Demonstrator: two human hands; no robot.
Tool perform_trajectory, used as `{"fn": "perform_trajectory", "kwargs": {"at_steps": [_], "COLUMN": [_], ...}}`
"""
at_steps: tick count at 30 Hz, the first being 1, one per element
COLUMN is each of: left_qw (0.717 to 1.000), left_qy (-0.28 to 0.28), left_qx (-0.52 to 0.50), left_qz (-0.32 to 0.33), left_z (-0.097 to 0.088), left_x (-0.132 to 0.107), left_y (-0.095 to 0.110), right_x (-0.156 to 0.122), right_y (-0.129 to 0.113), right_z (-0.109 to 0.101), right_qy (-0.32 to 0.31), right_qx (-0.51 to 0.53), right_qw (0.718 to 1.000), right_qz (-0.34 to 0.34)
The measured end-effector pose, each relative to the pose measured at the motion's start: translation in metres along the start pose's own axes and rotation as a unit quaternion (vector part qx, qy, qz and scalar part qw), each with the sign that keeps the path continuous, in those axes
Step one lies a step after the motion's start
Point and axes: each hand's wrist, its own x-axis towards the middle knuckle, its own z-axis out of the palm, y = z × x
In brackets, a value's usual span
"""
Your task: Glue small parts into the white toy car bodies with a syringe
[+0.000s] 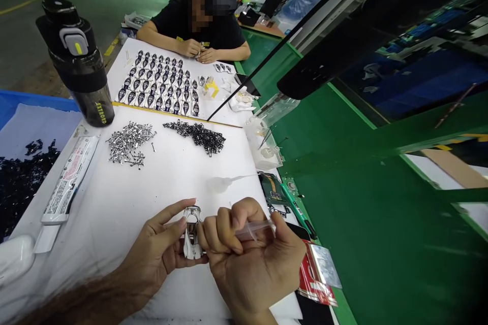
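My left hand is closed around the side of a small silver toy car body, thumb and fingers on its edges. The hollow middle of the body faces up, showing dark openings. Just to its right, my right hand wraps its fingers round a clear plastic syringe. The tip of the syringe is hidden behind my fingers, so I cannot tell whether it touches the car body. A translucent dropper bottle with a thin spout lies beyond my hands on the white table.
Small silver parts and black parts lie heaped farther back. A dark bottle and a white tube stand left. Rows of car bodies lie before a co-worker. A green partition borders the right.
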Motion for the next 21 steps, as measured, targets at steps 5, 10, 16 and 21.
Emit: {"fn": "perform_trajectory", "kwargs": {"at_steps": [5, 10, 16, 21], "left_qw": [1.0, 1.0, 1.0, 0.999], "left_qy": [-0.001, -0.01, -0.021, -0.033], "left_qx": [-0.003, -0.005, -0.001, 0.001], "left_qz": [-0.002, -0.003, -0.001, 0.004], "left_z": [-0.0008, -0.0016, -0.0038, -0.0059], "left_x": [-0.0001, 0.0001, 0.0004, 0.0014], "left_y": [0.0006, 0.0013, 0.0006, -0.0001], "right_x": [-0.0011, -0.0016, -0.0016, 0.0001], "right_y": [-0.0002, 0.0001, -0.0006, 0.0004], "right_z": [-0.0006, 0.0006, 0.0007, -0.0004], "right_qy": [-0.003, 0.015, 0.023, 0.011], "right_qx": [0.0, -0.009, -0.01, 0.005], "right_qw": [1.0, 1.0, 1.0, 1.0], "right_qz": [-0.006, -0.01, -0.011, -0.02]}}
